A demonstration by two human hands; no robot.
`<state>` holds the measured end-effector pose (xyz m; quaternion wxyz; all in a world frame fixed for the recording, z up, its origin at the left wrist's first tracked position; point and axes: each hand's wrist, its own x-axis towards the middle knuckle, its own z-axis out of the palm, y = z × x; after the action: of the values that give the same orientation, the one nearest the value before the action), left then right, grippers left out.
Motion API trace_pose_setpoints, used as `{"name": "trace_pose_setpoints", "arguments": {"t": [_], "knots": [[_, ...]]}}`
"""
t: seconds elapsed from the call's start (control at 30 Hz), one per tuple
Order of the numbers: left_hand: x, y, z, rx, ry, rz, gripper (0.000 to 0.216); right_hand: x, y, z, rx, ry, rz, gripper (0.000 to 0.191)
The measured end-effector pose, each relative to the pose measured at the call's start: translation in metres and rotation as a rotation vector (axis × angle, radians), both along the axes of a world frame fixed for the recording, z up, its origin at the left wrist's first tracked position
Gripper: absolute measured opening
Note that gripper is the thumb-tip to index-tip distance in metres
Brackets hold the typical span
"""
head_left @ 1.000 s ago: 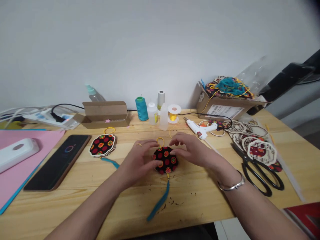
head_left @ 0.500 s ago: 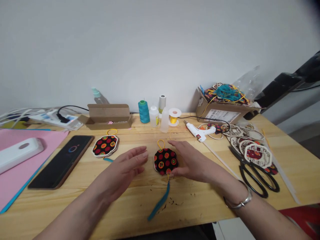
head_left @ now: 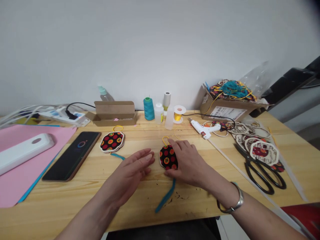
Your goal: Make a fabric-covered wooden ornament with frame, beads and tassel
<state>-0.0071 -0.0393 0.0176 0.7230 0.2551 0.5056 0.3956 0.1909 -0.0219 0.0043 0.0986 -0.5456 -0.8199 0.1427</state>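
Note:
A black fabric pendant [head_left: 166,158] with red and orange flower prints, a pale scalloped rim, a yellow cord loop and a teal tassel [head_left: 166,199] lies on the table in front of me. My right hand [head_left: 186,161] covers its right half, fingers at the upper edge and thumb at the lower edge, gripping it. To its left, my left hand [head_left: 135,168] is apart from the pendant, fingers stretched out and nothing in them. Beyond that hand sits a stack of matching pendants [head_left: 112,141], with a yellow loop and a teal tassel showing.
A phone [head_left: 72,155] lies left. Behind stand an open cardboard box [head_left: 115,113], teal thread [head_left: 149,109], bottles and a yellow cord spool [head_left: 179,114]. Right are a glue gun [head_left: 206,129], black-handled scissors [head_left: 258,175], wooden frames [head_left: 264,151] and a filled carton [head_left: 226,111].
My right hand has closed in over the right half of the pendant, hiding more of it. My left hand stays open beside it. The whole view has shifted slightly.

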Motion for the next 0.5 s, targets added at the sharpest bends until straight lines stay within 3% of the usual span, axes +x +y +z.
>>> {"name": "trace_pose_setpoints", "arguments": {"t": [0.33, 0.5], "knots": [[0.0013, 0.0025, -0.0046, 0.04, 0.015, -0.014, 0.041, -0.0052, 0.0002, -0.0016, 0.007, 0.029, -0.026, 0.088], [0.003, 0.0079, -0.0076, 0.058, 0.052, 0.018, 0.044, -0.0018, 0.0003, -0.0032, 0.018, 0.089, -0.008, 0.094]]}}
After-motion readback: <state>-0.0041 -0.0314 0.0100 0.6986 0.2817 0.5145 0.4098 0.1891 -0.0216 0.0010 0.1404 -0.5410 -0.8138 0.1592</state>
